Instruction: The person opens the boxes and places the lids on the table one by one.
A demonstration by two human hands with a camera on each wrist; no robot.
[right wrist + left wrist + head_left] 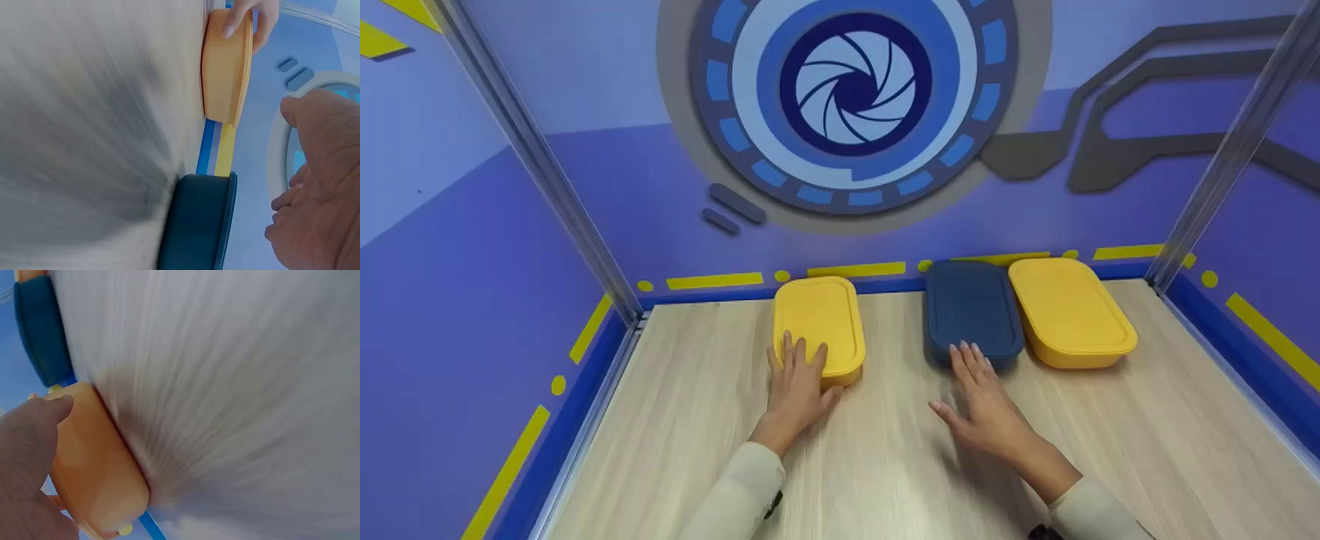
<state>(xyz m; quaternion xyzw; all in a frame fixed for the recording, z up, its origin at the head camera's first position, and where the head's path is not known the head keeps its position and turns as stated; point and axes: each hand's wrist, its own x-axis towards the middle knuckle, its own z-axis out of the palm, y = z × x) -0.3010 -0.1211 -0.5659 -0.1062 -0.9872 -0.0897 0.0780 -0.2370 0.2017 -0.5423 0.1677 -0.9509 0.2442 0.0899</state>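
Toward the left of the table, my left hand [797, 390] holds the near end of a lidded yellow box [816, 311]. Its fingers spread over the lid, and in the left wrist view the thumb [61, 408] lies against the wall of that box [101, 461]. My right hand [990, 412] reaches toward a dark blue lidded box [971, 307], thumb apart from the fingers. Its fingertips overlap the near edge of the blue lid in the head view. From the right wrist, the hand [326, 185] appears above the blue box [197, 219] with nothing in its grasp.
A second yellow lidded box [1072, 307] stands right beside the blue one. Behind the boxes rises a printed blue-purple back wall [885, 244], with side panels at left and right. The wooden table [885, 465] extends toward me between the forearms.
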